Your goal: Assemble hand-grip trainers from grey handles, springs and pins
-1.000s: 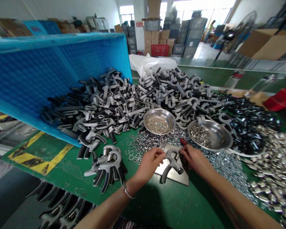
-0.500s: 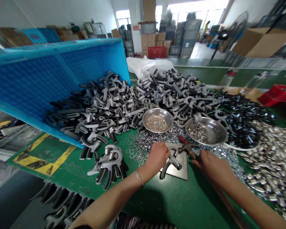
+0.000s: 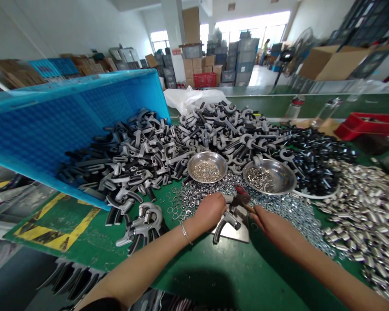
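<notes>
My left hand (image 3: 210, 210) is closed on a grey and black hand grip exerciser (image 3: 227, 222), which lies on a small metal plate (image 3: 236, 233). Part of the exerciser is covered by my fingers and the hammer. My right hand (image 3: 268, 222) is wrapped round the wooden handle of a hammer (image 3: 240, 200). The hammer's head is over the exerciser's upper end; whether they touch, I cannot tell. Just behind the plate shows a red-handled tool (image 3: 240, 189). Left of my left hand stand assembled hand grips with springs (image 3: 145, 220).
Steel bowls of small brass-coloured parts (image 3: 207, 167) and pins (image 3: 269, 176) stand behind my hands. Loose rings (image 3: 176, 202) surround them. Grey handles (image 3: 214, 125) pile up behind and spill from a blue crate (image 3: 81, 116). Metal sleeves (image 3: 366, 216), black parts (image 3: 320, 160) and a red bin (image 3: 369, 125) are at right.
The hammer has come left, with its head now over the exerciser's upper end, and my right hand has moved with it. My left hand keeps its hold. The camera view has shifted slightly.
</notes>
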